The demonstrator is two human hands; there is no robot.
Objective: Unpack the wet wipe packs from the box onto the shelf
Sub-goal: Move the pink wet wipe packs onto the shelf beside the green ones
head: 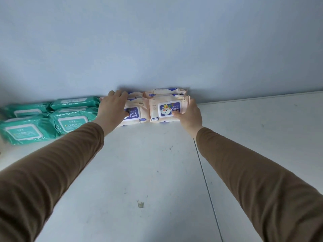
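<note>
Several peach baby wipe packs with blue lids lie against the back wall of the white shelf. My left hand lies over the front left pack, fingers reaching to its far edge and thumb on the lid. My right hand holds the right end of the front right pack, thumb on its lid and fingers curled round the end. More peach packs sit behind these two. The box is out of view.
Several green wipe packs lie in rows at the left of the shelf, touching the peach ones. A pale blue wall closes the back. A seam runs down the shelf surface on the right.
</note>
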